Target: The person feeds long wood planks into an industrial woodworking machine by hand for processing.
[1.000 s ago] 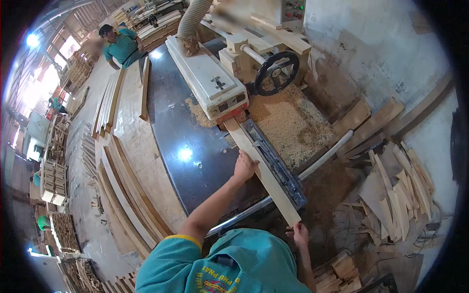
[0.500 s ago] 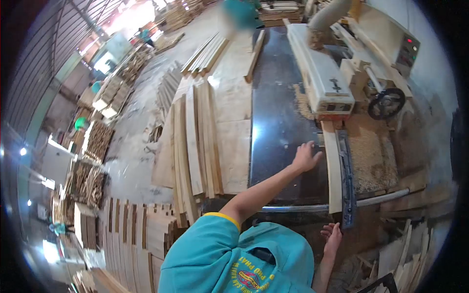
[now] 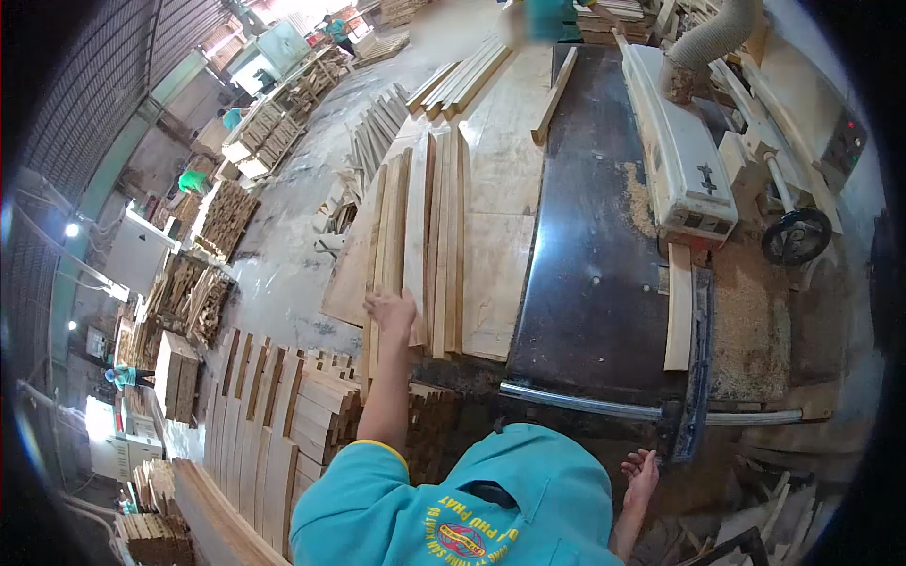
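Observation:
My left hand (image 3: 392, 309) rests on the near part of the long wooden strips (image 3: 444, 245) lying on the plywood sheet, its fingers spread over them. Near the lower right, my right hand (image 3: 641, 472) is raised in the air, fingers apart and slightly curled, touching nothing. It is just left of the lower end of the dark metal fence (image 3: 696, 377). Beside that fence a wooden piece (image 3: 679, 311) lies with its far end under the white machine (image 3: 687, 160).
A metal bar (image 3: 580, 401) crosses the front of the dark table (image 3: 590, 226). A black handwheel (image 3: 796, 237) is at the right. Stacked boards (image 3: 283, 415) stand at the lower left. A co-worker (image 3: 552, 19) is at the far end.
My left hand has moved left from the dark table to the strips. The wooden piece beside the fence has moved further under the machine. The view has shifted left.

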A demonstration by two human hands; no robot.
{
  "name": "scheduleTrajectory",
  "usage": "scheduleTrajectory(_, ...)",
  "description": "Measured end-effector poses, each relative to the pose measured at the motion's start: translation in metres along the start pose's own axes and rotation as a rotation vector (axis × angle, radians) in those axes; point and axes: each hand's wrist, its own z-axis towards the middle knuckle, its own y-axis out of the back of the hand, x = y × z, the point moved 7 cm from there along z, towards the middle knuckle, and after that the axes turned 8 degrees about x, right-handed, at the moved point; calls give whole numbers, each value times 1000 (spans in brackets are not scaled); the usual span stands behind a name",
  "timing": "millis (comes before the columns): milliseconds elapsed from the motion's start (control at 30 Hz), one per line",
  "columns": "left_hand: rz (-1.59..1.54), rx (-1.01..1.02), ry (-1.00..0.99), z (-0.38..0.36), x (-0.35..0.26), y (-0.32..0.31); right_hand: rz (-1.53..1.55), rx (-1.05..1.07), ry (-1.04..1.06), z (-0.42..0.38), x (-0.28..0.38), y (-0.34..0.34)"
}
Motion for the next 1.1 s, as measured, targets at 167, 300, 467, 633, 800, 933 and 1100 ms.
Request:
scheduleTrajectory(167, -148, 382, 28, 8, 54, -43, -38, 32, -1, 12, 10, -6)
scheduleTrajectory(300, -292, 329, -89, 45, 94, -54, -83, 41, 48, 13, 15, -7)
scheduleTrajectory(467, -1080, 556, -61, 27, 55, -29, -112, 63, 59, 14, 22, -8)
scheduleTrajectory(633, -1345, 641, -119, -14, -50, -4, -243, 227, 127, 13, 37, -50)
scheduleTrajectory(800, -1598, 987, 125, -92, -170, -2, -287, 558, 251, 0, 77, -129)
scheduleTrajectory(933, -1576, 1199, 109, -151, -236, 0, -401, 712, 260, -40, 113, -181)
scheduleTrajectory(1100, -1256, 1000, -225, -214, -281, -48, -360, 856, 282, -60, 99, -198)
